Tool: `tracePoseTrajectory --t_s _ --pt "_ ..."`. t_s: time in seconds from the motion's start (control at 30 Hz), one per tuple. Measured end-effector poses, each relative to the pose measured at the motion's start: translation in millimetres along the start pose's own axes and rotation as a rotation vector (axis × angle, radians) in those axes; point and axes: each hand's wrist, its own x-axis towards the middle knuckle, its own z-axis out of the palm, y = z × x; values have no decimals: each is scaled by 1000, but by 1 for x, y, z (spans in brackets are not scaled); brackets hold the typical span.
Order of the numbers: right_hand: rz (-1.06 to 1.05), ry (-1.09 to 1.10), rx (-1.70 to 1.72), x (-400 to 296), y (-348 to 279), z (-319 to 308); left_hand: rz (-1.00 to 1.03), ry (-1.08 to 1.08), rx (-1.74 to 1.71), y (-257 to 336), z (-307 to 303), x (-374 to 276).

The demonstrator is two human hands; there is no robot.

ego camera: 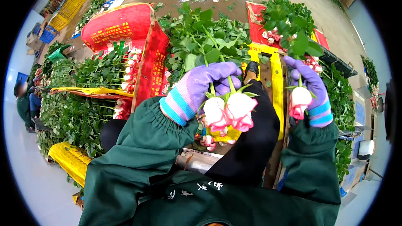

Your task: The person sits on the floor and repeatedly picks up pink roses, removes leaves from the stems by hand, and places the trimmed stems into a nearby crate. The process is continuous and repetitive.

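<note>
Both my hands wear purple rubber-coated gloves with blue and pink striped cuffs. My left hand is closed around the stems of two white roses with pink edges, whose heads hang below the fingers. To the right, my right hand grips the stem of a single white and pink rose, its head pointing down and its leaves up. Beyond my left hand lies a large heap of green rose stems and leaves. Several more pink and white roses lie below, partly hidden by the held ones.
Red printed sacking wraps bunched roses at the left. Yellow sacking edges more foliage at the lower left. Rose bunches rest on red sacking at the upper right. Yellow crates and a seated person are farther left.
</note>
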Motion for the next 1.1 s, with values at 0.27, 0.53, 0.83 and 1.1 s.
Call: tracePoseTrajectory --t_s 0.27,0.53,0.83,1.1 --pt "-39 378 -1285 0 158 -180 -143 26 306 -63 -65 47" --pt "463 511 -1190 -32 275 -234 -361 238 251 -108 -100 34" --pt "579 447 -920 -33 304 -263 -366 264 315 -108 -90 42" --pt "883 378 -500 -23 294 -305 -346 261 249 -114 -94 41"
